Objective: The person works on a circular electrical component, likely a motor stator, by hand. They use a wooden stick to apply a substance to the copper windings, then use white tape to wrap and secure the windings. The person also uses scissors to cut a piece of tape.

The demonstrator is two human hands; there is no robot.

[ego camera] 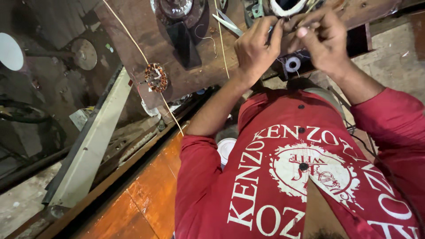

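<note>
Both my hands work close together at the far edge of a worn wooden bench (pixel 195 75). My left hand (pixel 256 46) pinches a thin wire against the lower rim of a motor stator (pixel 283 6), which the frame's top edge cuts off. My right hand (pixel 324 40) is just to the right, its fingertips closed on the same fine wire. The hands nearly touch. Below them sits a small white spool (pixel 292 64) in a dark recess. My red printed shirt (pixel 292 177) fills the lower right.
A second stator with copper windings (pixel 156 77) lies at the bench's near left edge. Scissors (pixel 228 22) lie left of my hands. A pale cord (pixel 133 44) runs diagonally across the bench. A white lid (pixel 226 148), an orange board (pixel 146 199) and a metal disc (pixel 84 54) lie lower down.
</note>
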